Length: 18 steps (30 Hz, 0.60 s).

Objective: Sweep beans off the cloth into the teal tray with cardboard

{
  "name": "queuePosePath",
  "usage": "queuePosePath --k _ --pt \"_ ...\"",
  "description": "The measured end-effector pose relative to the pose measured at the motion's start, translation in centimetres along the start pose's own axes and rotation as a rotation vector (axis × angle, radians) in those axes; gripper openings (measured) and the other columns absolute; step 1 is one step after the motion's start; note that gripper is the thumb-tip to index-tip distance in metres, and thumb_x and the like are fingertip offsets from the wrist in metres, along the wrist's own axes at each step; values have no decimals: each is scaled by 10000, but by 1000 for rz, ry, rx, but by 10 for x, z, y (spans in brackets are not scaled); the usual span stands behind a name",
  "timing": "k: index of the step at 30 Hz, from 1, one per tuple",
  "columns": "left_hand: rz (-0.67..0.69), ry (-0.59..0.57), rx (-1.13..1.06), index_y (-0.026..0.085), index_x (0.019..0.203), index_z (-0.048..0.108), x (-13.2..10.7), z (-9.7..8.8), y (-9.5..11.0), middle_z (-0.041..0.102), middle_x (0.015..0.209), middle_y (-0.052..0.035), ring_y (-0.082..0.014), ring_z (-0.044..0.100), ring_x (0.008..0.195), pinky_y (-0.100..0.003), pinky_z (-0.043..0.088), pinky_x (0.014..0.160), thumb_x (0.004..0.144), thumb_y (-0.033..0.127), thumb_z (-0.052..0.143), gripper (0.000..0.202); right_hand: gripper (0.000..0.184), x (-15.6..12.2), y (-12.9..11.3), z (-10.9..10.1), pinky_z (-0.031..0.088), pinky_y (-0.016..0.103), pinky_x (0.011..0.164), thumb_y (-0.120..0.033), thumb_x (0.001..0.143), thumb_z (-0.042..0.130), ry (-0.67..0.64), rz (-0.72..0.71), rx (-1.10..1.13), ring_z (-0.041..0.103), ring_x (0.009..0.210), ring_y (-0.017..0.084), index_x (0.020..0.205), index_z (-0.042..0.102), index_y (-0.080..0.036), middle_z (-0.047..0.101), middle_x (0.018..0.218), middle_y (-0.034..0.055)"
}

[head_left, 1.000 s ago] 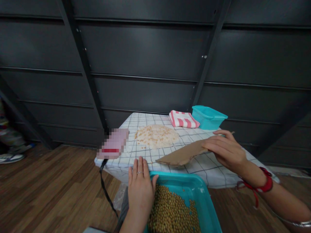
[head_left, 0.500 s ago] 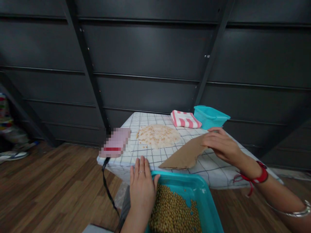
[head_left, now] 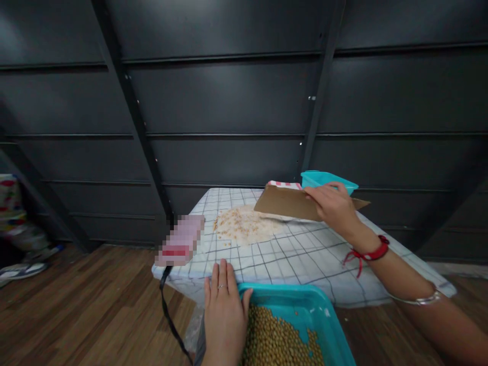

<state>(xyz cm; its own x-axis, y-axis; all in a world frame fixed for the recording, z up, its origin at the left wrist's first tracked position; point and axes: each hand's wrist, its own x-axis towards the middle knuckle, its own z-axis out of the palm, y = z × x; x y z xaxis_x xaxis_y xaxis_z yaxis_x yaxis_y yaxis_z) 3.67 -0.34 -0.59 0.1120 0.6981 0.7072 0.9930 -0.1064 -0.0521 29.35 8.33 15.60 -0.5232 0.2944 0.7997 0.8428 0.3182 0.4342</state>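
Observation:
My right hand (head_left: 333, 206) grips a piece of brown cardboard (head_left: 287, 202) by its upper edge and holds it tilted over the table. The cardboard's left end reaches the edge of a pale, grainy heap (head_left: 244, 226) with yellowish beans in it, spread on the checked cloth. My left hand (head_left: 224, 307) lies with fingers stretched out, its thumb over the left rim of a teal tray (head_left: 282, 291). Greenish-brown beans (head_left: 278, 340) fill much of that tray, which sits at the table's front edge.
Behind the cardboard are a folded pink-and-white striped towel (head_left: 284, 184), mostly hidden, and a teal basket (head_left: 328, 179). A blurred pink object (head_left: 183, 236) with a black strap (head_left: 170, 305) lies at the left of the checked tablecloth (head_left: 305, 259). A dark panelled wall (head_left: 229, 101) stands behind.
My right hand has carried the cardboard up and back from near the tray to beside the heap, covering most of the towel. My left hand stays at the tray. The view has tilted up slightly.

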Motion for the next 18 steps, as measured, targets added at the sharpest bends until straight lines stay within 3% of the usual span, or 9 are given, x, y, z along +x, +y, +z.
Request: queuePosePath --k 7,18 --pt "17 32 0 56 1158 491 2 1 2 547 1185 -174 -296 447 1139 -486 386 903 831 398 331 500 314 17 -8 42 274 322 752 -25 782 346 6 22 -21 488 690 157 941 588 -147 611 737 51" --pt "37 18 53 56 1147 497 2 -3 7 552 1183 -167 -291 468 1122 -476 398 892 826 386 346 484 370 -7 -3 51 247 352 838 13 702 357 48 32 45 465 677 151 918 601 -163 582 679 21"
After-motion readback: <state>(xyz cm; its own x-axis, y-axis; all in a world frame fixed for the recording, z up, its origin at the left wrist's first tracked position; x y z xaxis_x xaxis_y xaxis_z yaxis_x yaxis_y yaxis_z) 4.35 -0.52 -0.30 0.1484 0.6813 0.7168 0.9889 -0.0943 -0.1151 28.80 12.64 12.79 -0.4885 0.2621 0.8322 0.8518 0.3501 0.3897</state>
